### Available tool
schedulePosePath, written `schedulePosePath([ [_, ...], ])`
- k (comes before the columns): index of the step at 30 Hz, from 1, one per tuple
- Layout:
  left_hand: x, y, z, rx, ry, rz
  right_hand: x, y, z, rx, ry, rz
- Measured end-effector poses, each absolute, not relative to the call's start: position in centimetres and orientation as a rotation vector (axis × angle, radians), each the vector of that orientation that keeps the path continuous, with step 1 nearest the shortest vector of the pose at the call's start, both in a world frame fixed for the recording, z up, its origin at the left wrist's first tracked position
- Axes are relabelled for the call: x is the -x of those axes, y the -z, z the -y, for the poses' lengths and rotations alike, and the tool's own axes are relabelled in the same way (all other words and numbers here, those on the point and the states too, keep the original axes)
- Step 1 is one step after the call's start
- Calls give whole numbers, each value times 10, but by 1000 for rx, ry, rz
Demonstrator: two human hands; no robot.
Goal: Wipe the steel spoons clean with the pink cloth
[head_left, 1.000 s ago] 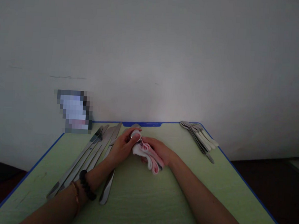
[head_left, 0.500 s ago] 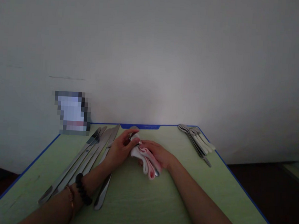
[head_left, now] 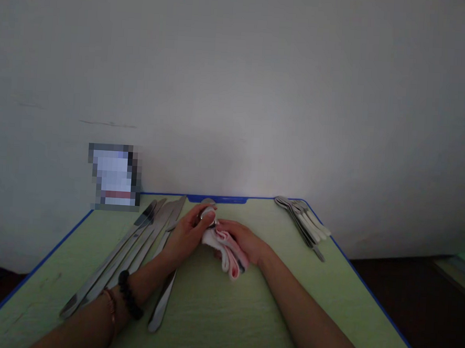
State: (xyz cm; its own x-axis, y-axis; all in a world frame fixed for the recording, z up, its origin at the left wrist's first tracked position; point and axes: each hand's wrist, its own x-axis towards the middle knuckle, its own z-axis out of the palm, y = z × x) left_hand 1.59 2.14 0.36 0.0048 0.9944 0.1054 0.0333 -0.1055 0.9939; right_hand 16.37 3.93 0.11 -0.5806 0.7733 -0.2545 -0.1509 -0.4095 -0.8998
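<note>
My left hand [head_left: 188, 226] is closed on the metal head of a spoon [head_left: 210, 214], with the thumb pressed on it. My right hand [head_left: 244, 240] grips a folded pink-and-white cloth [head_left: 231, 258] against the spoon, just below that head. Cloth folds hang under the right fingers and hide most of the handle. Beneath my left hand and wrist lies another long metal utensil, whose handle [head_left: 162, 306] sticks out toward me; its middle is covered.
Several metal table knives [head_left: 133, 246] lie side by side on the left of the green table [head_left: 215, 320]. At the back right is a group of spoons [head_left: 298, 220] with metal and white handles. A blurred-out device [head_left: 114, 177] leans on the wall.
The left thumb and fingers have shifted slightly, showing more of the shiny spoon head. The cloth stays in my right hand, its folds slightly changed. The view has tilted a little.
</note>
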Motion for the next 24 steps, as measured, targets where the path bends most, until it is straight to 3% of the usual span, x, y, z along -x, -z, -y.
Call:
schedulePosePath([
  [24, -13, -4, -21, -1549, -1130, -1190, -166, 6, -42, 943, -2107, 1306],
])
